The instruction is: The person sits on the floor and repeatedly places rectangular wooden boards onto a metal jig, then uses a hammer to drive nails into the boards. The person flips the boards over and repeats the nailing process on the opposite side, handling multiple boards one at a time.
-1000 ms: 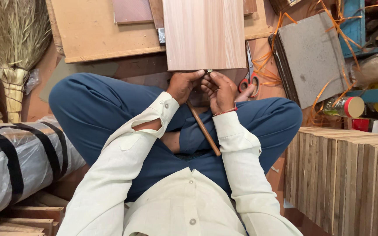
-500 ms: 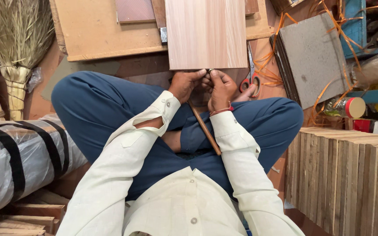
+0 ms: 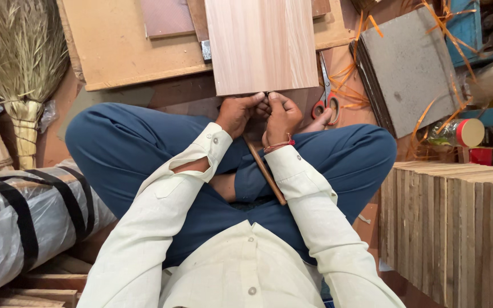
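Observation:
I sit cross-legged in blue trousers and a cream shirt. My left hand (image 3: 238, 114) and my right hand (image 3: 283, 117) meet fingertip to fingertip at the near edge of a pale wooden board (image 3: 261, 45). Together they pinch a small dark thing (image 3: 267, 94) that is too small to identify. A thin wooden stick (image 3: 267, 175) slants across my lap. Its upper end is hidden under my right wrist, which wears a red thread band.
Red-handled scissors (image 3: 326, 102) lie just right of my hands. A plywood sheet (image 3: 126, 51) lies behind the board, with a grey slab (image 3: 412, 68) and orange strips at right. Stacked wooden boards (image 3: 457, 228), a straw broom (image 3: 18, 68) and a plastic-wrapped bundle (image 3: 18, 222) flank me.
My hands stay together at the board's edge, with only small finger movements. The view has shifted slightly.

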`<state>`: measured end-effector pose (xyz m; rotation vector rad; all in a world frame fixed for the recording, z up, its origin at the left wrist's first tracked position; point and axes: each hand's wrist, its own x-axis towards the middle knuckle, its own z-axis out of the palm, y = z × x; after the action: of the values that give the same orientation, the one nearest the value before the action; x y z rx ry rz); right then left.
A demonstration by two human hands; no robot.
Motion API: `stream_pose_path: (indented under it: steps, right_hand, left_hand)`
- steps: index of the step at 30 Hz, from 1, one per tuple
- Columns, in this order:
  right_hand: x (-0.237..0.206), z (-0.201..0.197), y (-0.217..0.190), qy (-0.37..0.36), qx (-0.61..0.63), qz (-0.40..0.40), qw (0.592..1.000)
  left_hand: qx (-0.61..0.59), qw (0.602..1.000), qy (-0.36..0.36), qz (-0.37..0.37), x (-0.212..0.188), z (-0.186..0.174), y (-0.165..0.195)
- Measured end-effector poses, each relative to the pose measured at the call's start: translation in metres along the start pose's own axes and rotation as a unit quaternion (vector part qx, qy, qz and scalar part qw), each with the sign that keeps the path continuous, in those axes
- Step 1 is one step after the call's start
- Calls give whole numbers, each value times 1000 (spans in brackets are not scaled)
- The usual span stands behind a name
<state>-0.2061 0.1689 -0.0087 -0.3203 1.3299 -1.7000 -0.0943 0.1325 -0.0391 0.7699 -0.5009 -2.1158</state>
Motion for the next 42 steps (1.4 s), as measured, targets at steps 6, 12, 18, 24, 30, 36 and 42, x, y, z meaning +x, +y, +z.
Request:
stream_pose_path:
  steps: [6, 12, 18, 24, 30, 36, 42]
  right_hand:
    - [-1, -4, -1, -17, -3, 19, 1000]
    - [21, -32, -10, 72, 2, -24, 997]
    - [79, -61, -36, 118, 0, 2, 993]
    - [88, -35, -45, -4, -20, -23, 1000]
    - [110, 23, -76, -97, -137, -125, 978]
    - [121, 70, -79, -103, -238, -137, 956]
    - [120, 73, -72, -99, -280, -185, 937]
  left_hand:
    - [-27, 999, -23, -3, 0, -2, 1]
    - [-139, 987, 51, 66, -14, 1, 2]
    - [-63, 951, 229, 196, -40, 0, 43]
    - [70, 939, 243, 234, -36, 0, 83]
    - [149, 907, 277, 280, -20, -22, 125]
    - [162, 885, 325, 291, 6, -34, 136]
    - [163, 877, 365, 265, 18, -33, 141]
